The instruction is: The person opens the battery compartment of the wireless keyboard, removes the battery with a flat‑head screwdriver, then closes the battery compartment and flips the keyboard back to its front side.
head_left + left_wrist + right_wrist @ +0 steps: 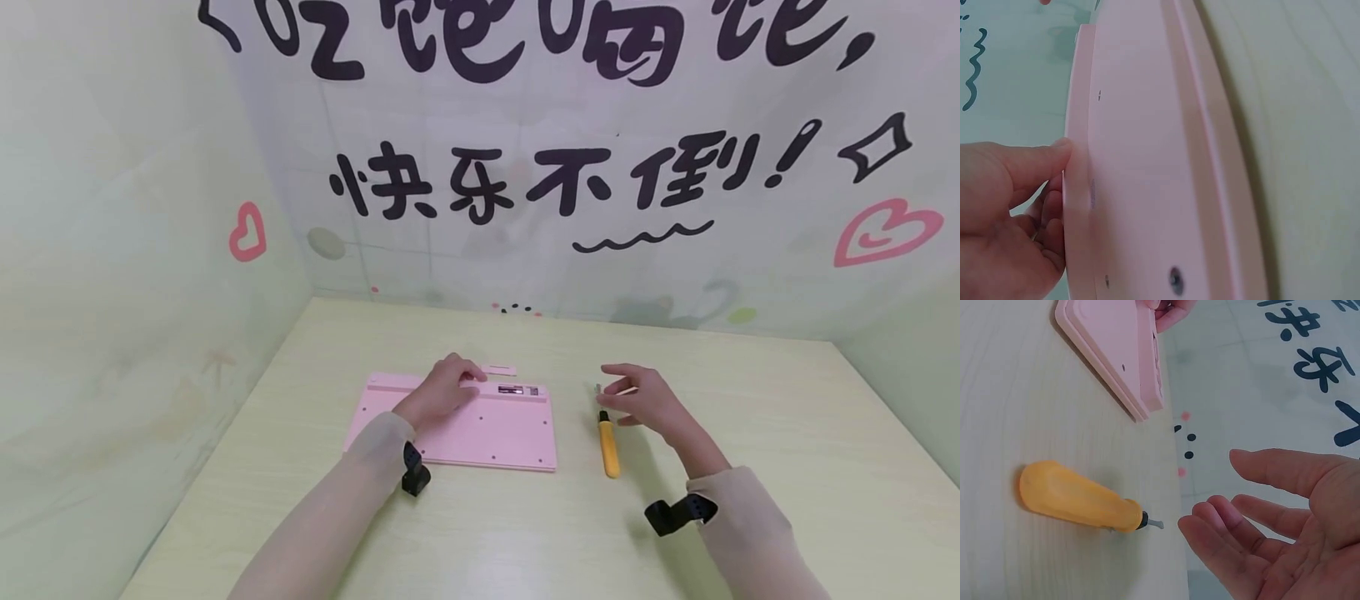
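Your left hand (442, 390) sensibly pinched the rim (1079, 81) of the likely light, stiff panel (498, 429); your right hand (645, 402), fingers apart, hung near the screwdriver (609, 448)

Head looks down — close wrist views share keyboard (487, 433).

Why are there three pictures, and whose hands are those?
There is no robot here, just one person's two bare hands. The wide picture comes from a camera on the person's head; the two close-ups come from little black wrist cameras. On the table lie a flat pink device, a small pink strip and a yellow-handled screwdriver. The left hand holds the pink device's far edge. The right hand, near the screwdriver's metal end, holds nothing.
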{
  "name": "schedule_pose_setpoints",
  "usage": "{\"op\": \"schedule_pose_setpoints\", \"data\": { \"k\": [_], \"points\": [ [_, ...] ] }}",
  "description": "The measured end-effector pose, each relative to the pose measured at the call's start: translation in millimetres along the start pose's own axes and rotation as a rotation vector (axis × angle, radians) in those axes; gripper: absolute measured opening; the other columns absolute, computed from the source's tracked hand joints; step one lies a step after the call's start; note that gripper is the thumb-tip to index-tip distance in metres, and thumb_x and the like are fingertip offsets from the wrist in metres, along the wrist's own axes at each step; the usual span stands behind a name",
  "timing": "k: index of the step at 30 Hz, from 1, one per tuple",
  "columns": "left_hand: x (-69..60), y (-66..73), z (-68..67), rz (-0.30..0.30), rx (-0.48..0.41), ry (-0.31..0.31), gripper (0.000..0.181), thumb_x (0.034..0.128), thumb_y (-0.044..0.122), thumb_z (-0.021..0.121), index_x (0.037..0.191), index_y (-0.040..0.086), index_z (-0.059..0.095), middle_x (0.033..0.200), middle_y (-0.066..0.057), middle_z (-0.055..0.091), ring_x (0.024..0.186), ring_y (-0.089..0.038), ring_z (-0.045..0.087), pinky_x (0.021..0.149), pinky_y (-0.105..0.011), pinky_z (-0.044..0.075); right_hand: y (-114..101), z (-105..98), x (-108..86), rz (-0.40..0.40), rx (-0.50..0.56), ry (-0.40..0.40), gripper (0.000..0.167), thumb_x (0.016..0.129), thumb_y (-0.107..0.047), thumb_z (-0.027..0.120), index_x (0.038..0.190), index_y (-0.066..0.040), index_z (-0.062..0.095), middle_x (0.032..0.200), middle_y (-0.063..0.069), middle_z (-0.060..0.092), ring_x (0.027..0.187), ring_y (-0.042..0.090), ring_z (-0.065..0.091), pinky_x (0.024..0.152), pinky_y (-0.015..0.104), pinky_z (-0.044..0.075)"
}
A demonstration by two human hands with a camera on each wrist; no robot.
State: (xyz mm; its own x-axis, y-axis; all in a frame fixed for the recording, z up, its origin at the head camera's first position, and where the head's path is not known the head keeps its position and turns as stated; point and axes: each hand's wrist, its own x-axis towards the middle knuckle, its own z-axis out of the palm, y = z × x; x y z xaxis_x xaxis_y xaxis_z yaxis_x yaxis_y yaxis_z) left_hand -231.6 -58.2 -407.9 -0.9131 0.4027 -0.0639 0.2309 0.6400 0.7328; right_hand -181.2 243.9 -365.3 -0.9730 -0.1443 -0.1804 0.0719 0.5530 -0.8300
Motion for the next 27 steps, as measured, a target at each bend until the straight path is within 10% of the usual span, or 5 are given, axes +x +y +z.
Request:
{"op": "schedule_pose_setpoints", "data": {
  "k": [27],
  "points": [
    [0.1,-1.1,1.5,0.004,0.001,0.011,0.02,0.0878,0.003,0.059,0.107,0.008,0.065,0.099,-0.004,0.049,0.093,-0.019,0.045,0.085,-0.034,0.04,33,13,-28.3,0.13,0.024,0.046,0.059,0.082,-0.014,0.069,0.131,0.004,0.043,0.097,0.013,0.055,0.078,0.022,0.058,0.061,0.038,0.053]
  ]
}}
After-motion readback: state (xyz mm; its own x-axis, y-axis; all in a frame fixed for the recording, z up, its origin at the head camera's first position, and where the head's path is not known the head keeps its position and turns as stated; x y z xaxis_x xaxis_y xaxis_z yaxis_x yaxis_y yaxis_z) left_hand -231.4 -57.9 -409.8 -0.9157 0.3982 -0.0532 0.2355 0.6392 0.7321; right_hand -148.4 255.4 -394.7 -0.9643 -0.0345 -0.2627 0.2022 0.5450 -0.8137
